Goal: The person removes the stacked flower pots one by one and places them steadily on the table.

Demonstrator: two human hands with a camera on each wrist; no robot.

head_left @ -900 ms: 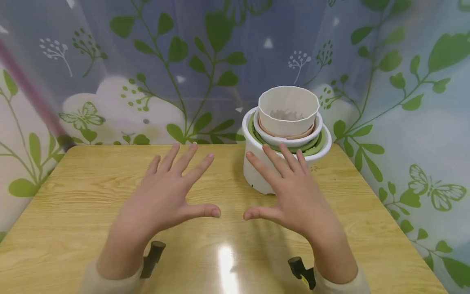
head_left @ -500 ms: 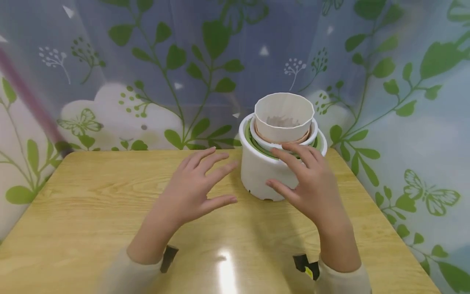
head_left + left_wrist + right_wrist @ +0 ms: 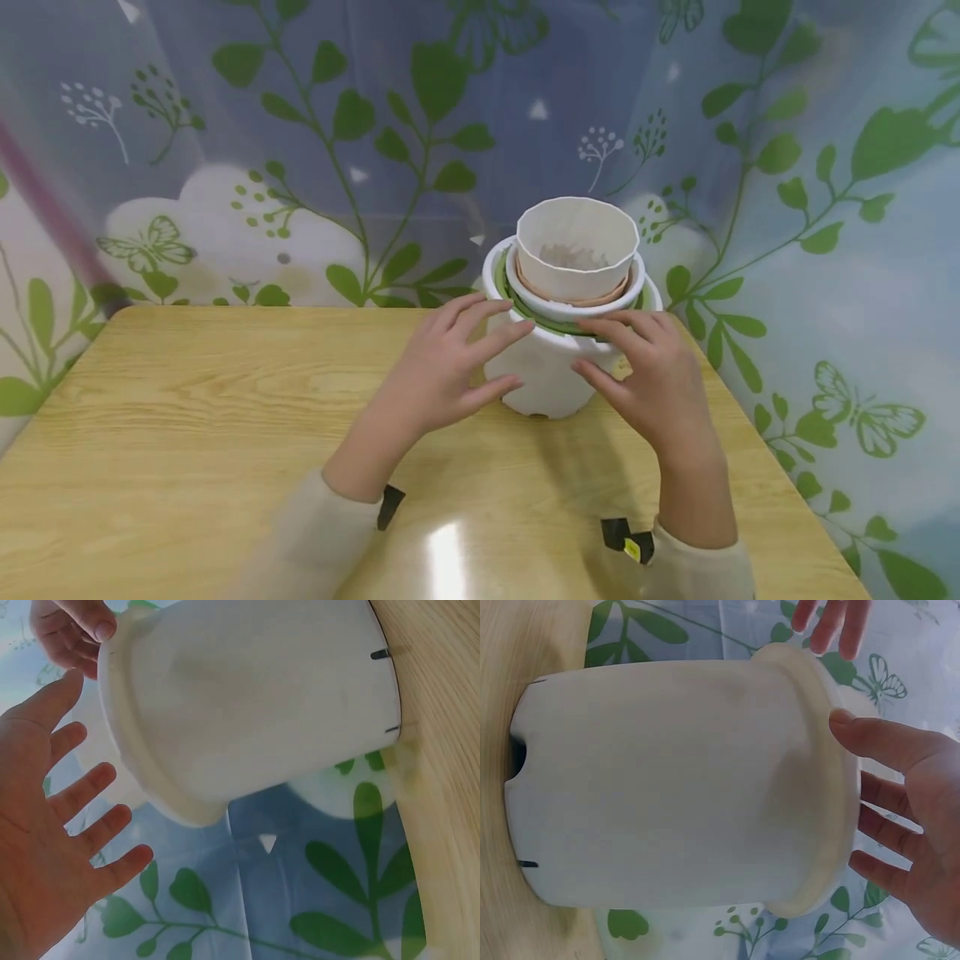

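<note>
Two arms stretch forward from pale sleeves, angling inward. The left hand has its fingers spread and gently bent, with the thumb apart below them; the right hand has a similar loose arch, its thumb tip overlapping the pot's rim in the right wrist view and the other fingers partly behind it. Neither hand pinches anything visibly (whether the right fingertips touch the rim, one cannot tell). Just beyond the hands, and between them, stands the large white pot, upright on the wooden bench, its long axis vertical, mouth up and notched foot down (the wrist cameras, being turned, show it lying sideways). Nested in its mouth are a green pot, a smaller white pot, a peach pot and, uppermost, a cream faceted pot, also opening upward.
</note>
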